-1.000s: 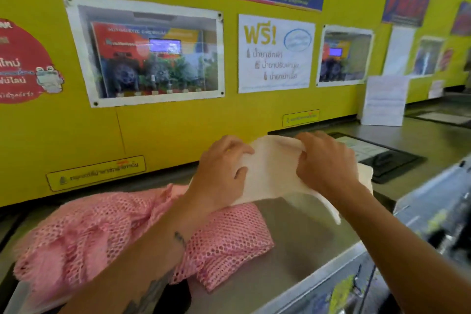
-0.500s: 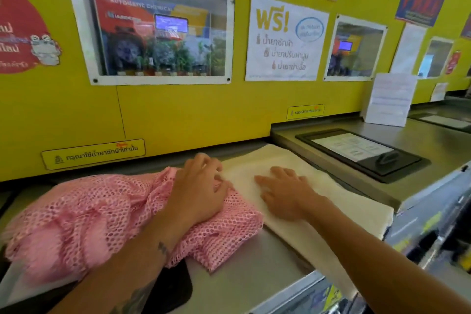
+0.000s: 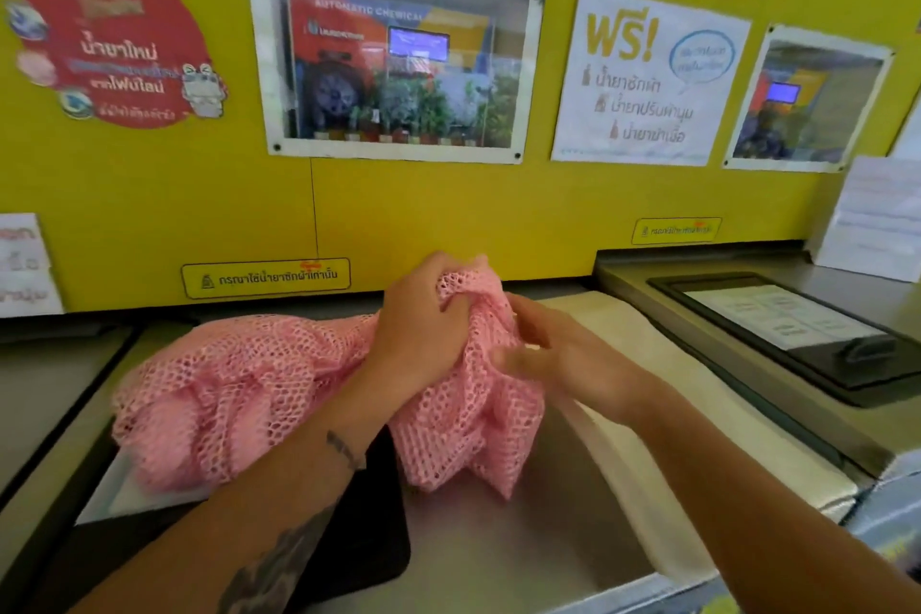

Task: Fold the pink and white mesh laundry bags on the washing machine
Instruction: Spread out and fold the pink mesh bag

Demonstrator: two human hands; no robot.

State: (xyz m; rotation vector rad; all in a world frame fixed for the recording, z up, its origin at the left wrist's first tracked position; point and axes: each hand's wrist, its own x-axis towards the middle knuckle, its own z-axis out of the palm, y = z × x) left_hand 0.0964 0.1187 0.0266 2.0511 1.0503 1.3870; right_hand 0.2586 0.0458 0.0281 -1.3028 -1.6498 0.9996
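One bag done: white bag (image 3: 663, 364) lies flat at three o'clock. Left hand (image 3: 423, 329) fingers clench the unfolded pink bag (image 3: 239, 384); right hand (image 3: 563, 354) fingers, blurred, pinch it.

Left hand (image 3: 423, 329) bunches pink mesh bag (image 3: 239, 384); right hand (image 3: 558, 354) touches it, blurred. White bag (image 3: 697, 394) flat beside.

Item count: two laundry bags, two hands.
One pink mesh bag (image 3: 279, 379) and one white bag (image 3: 663, 364) lie on the washing machine (image 3: 523, 548); left hand (image 3: 423, 334), right hand (image 3: 563, 354) above it.
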